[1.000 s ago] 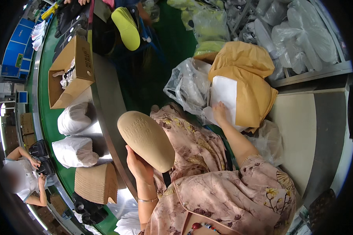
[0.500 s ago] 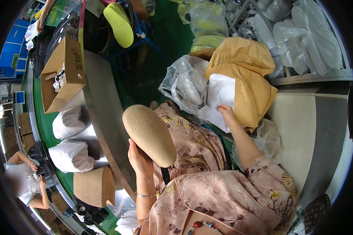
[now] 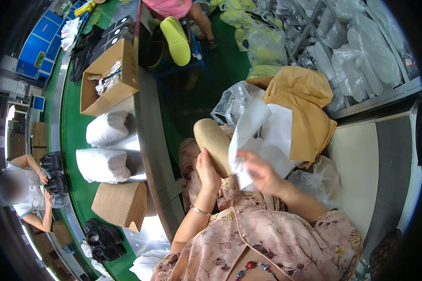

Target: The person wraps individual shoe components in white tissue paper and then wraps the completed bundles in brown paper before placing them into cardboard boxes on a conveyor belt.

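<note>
My left hand (image 3: 207, 171) is closed round a tan shoe sole (image 3: 213, 140), gripping its near left side over my lap. Whether a shoe upper is joined beneath it is hidden. In my right hand (image 3: 263, 174) is a lifted sheet of white paper (image 3: 251, 122), pinched at its lower end and curling up beside the sole's right edge. Behind it, more white sheets (image 3: 279, 122) lie against a crumpled brown paper bag (image 3: 312, 133). A clear plastic bag (image 3: 230, 102) bunches beyond the sole.
Left, a metal-edged bench (image 3: 152, 140) carries two white wrapped bundles (image 3: 102, 165), a corrugated cardboard piece (image 3: 118, 204) and an open carton (image 3: 126, 84). Black shoes (image 3: 103, 239) sit on the green belt. A rack (image 3: 384, 100) of bagged soles stands right. A co-worker (image 3: 30, 187) is far left.
My right hand has drawn a white sheet from the pile and brought it left to the sole. My left hand has tilted the sole and shifted right. The view has turned slightly.
</note>
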A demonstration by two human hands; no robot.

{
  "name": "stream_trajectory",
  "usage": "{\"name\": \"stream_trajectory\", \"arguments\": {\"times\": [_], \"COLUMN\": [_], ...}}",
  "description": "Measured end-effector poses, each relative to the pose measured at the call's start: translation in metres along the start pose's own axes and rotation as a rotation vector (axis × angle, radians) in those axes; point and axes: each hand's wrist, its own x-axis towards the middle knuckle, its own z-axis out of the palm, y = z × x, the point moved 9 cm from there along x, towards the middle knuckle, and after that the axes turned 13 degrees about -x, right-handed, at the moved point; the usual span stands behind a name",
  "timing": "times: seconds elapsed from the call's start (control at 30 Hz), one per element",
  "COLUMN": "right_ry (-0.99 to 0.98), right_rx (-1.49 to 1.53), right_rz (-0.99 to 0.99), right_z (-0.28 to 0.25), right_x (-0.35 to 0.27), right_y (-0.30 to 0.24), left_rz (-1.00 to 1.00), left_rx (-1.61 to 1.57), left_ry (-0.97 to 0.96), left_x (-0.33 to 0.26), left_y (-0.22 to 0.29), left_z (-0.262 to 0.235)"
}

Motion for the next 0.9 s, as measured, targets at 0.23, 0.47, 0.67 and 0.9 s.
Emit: {"name": "stream_trajectory", "arguments": {"times": [0.23,0.47,0.67,0.9], "right_ry": [-0.164,0.176,-0.054,-0.259], "right_rx": [-0.62,-0.713,-0.876,-1.104], "right_rz": [-0.181,0.14,-0.107,0.23], "right_z": [0.065,-0.002,0.048,0.056], "right_x": [-0.008,0.009,-0.008,-0.019], "right_y": [-0.055,0.033,0.022,0.045], "left_rz": [-0.245,-0.175,-0.177,-0.386], "left_rx": [-0.209,-0.4,-0.455,-0.318], "left_ry": [-0.291,-0.276,-0.178,-0.269], "left_x": [0.008,-0.028,-0.01,-0.026], "left_y": [-0.059,-0.033,-0.071,-0.086], "left_z": [-0.028,0.009,-0.02,-0.029]}}
